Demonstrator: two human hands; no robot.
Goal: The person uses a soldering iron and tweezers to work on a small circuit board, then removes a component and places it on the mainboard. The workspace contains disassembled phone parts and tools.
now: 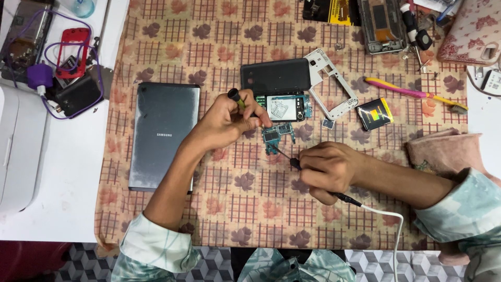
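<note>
table (62, 172) | cloth (250, 209) over it | tablet (162, 136) on cloth | battery (374, 114), toothbrush (412, 94), white frame (334, 86) right of tablet

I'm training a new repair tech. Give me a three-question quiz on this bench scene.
1. True or false: the right hand holds a corded tool with its tip at the small circuit board.
2. What lies just left of the left hand? A) grey tablet B) pink toothbrush C) battery
3. What colour is the empty phone frame?

Key: 1 true. 2 A, the grey tablet; the toothbrush and battery lie to the right. 3 white.
</note>
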